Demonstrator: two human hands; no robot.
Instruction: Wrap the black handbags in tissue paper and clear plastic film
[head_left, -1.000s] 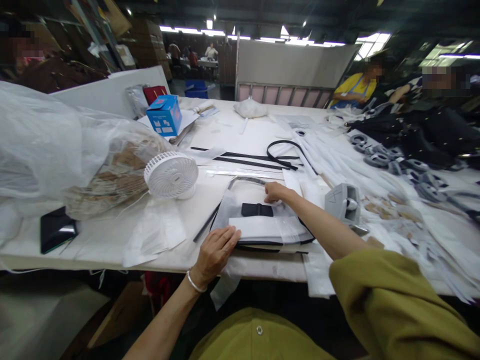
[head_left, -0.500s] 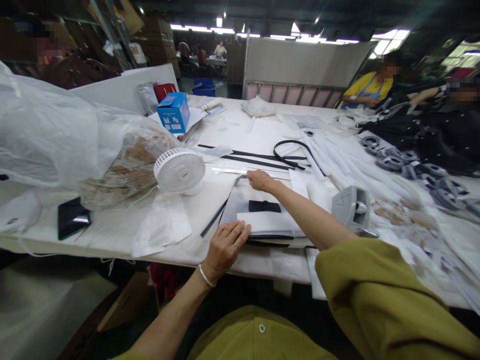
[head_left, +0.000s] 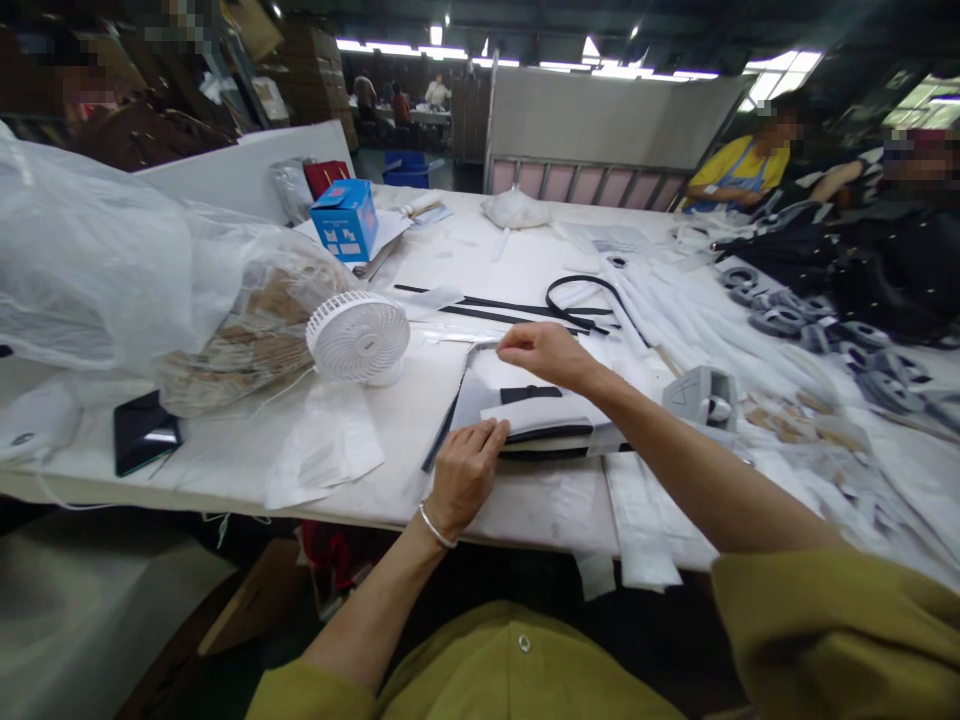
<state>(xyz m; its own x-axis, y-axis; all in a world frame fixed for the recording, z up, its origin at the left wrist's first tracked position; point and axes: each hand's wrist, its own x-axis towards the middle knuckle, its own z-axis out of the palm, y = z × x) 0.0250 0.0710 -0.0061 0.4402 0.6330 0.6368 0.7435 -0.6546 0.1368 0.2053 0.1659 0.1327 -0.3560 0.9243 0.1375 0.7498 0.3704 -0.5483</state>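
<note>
A flat folded white piece with black edges (head_left: 547, 413) lies near the table's front, with a short black strap (head_left: 529, 393) across it. My left hand (head_left: 469, 475) is closed on its near left edge, fingers together and the thumb hidden. Beyond it, my right hand (head_left: 547, 352) is bent with its fingertips pinched at the far left corner of a thin sheet with a grey edge (head_left: 474, 352). What those fingertips hold, if anything, is hidden. A grey tape dispenser (head_left: 699, 397) stands beside my right forearm.
A white fan (head_left: 358, 338) stands left of the work, with a dark phone (head_left: 146, 433) and a large plastic bag (head_left: 247, 340) farther left. Black strips (head_left: 517, 318) lie behind. Grey rings (head_left: 795, 315) and white strips are at right; people work beyond.
My right hand has shifted slightly right and turned, its forearm lower and farther right. The folded piece has shifted and tilted under my left hand, which moved right. White strips now show at the front edge.
</note>
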